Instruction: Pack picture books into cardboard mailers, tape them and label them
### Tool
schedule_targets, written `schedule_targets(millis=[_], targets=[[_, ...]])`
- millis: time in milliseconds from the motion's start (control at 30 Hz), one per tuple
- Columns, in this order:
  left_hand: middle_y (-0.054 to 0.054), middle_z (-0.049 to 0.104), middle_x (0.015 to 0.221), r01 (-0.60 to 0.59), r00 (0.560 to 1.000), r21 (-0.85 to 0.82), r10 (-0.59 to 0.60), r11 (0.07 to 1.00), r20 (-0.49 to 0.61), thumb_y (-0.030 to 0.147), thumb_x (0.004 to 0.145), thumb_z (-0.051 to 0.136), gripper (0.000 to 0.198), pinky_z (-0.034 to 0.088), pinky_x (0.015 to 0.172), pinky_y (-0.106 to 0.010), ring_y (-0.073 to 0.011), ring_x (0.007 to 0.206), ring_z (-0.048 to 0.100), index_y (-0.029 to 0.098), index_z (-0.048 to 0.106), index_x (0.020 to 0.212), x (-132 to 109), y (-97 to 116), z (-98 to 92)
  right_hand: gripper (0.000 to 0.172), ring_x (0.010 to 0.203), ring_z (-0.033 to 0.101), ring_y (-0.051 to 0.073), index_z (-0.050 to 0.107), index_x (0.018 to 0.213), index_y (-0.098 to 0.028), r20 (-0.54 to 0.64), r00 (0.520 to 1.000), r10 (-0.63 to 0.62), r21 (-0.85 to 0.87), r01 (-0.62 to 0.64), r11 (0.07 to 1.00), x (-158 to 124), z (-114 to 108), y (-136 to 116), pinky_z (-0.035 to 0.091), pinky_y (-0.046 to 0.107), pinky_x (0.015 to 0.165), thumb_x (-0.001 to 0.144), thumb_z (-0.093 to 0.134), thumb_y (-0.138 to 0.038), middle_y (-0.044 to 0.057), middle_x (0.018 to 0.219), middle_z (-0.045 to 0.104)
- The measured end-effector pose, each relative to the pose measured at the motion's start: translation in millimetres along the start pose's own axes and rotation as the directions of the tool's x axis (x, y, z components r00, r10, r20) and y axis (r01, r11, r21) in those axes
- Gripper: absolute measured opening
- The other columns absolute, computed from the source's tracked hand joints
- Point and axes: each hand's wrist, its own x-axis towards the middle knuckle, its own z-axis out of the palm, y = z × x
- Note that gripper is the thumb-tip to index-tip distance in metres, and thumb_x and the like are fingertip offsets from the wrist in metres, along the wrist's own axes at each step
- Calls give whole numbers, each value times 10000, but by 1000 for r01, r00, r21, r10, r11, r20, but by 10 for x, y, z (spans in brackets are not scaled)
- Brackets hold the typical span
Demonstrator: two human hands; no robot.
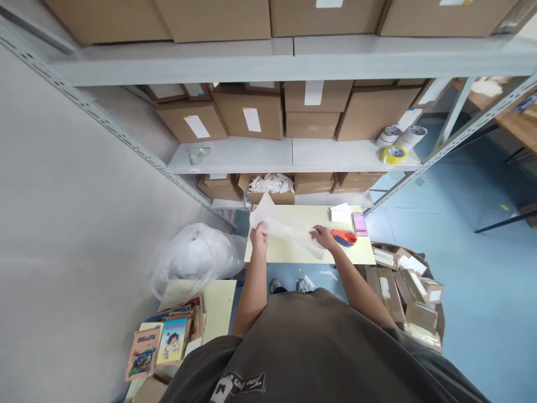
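Note:
A translucent white plastic sheet or bag (pixel 289 230) is stretched between my two hands, above a pale yellow table (pixel 289 256). My left hand (pixel 259 238) is closed on its left part, and a pointed corner sticks up beyond the fingers. On the other side my right hand (pixel 322 236) pinches the right end. Just right of that hand lies an orange and blue tool (pixel 344 238), perhaps a tape dispenser. White paper slips (pixel 340 212) and a pink pad (pixel 359 224) rest near the table's right end.
Metal shelving (pixel 289 67) holding cardboard boxes (pixel 249 115) rises behind the table. Tape rolls (pixel 393 154) stand on its middle shelf. A big clear plastic bag (pixel 201 252) is at left, above a side table with books (pixel 173 338). Packed parcels (pixel 403 291) fill a container at right.

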Motion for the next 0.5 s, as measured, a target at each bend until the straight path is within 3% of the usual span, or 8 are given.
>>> schedule_targets(millis=[133,267,400,500], targets=[[-114,799,1156,8,998,48,-5,999,-57,257,853,689,398,633,861,-300,-221,1092,774,176,692,1243,190,56,-78,257,584,510,157,608,710,-225,-145,979,143,-29,-149,988,145,-95,202,385,271,560,794,629,-467,9,663,650],[-62,804,1106,83,992,29,-80,996,-100,167,697,728,511,617,832,-272,-191,984,783,201,678,1205,434,59,-267,238,580,508,152,621,690,-218,-170,962,215,-57,-227,972,285,-72,239,371,267,544,761,674,-439,9,661,669],[-50,802,1033,67,997,115,-72,991,38,202,629,809,563,598,762,-266,-191,911,763,217,695,1180,625,-51,-512,281,591,511,153,626,694,-219,-161,956,245,-119,-265,957,392,28,253,356,262,537,725,742,-473,-15,628,628],[-23,757,826,59,988,266,-95,962,124,325,638,844,396,550,660,-235,-171,781,717,192,736,995,730,-179,-693,293,597,524,158,622,705,-218,-229,935,270,-96,-298,950,437,118,306,370,262,536,733,750,-479,-11,623,623]])
